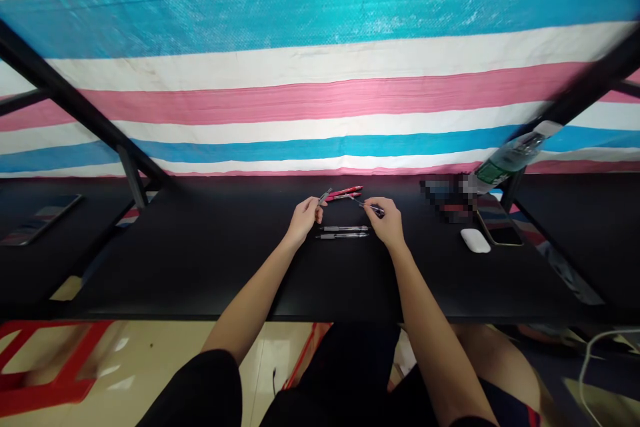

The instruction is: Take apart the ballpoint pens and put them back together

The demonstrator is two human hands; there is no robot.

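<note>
My left hand (pixel 304 219) is closed on a short grey pen part (pixel 325 197), which points up and to the right from the fingertips. Opposite it, my right hand (pixel 385 219) pinches a slim pen piece (pixel 357 201) whose thin end points left; a dark length of it shows by the fingers. The two held pieces are apart. Behind them on the black table lie two red pens (pixel 347 192), side by side. Between my forearms, two clear pens with grey grips (pixel 344 236) lie parallel, grips to the left. Fingers hide part of each held piece.
On the right of the black table (pixel 210 260) are a white earbud case (pixel 475 241), a phone (pixel 500 230), a tilted plastic bottle (pixel 515 160) and a blurred patch. A striped sheet (pixel 320 100) hangs behind. A red stool (pixel 55 380) stands lower left.
</note>
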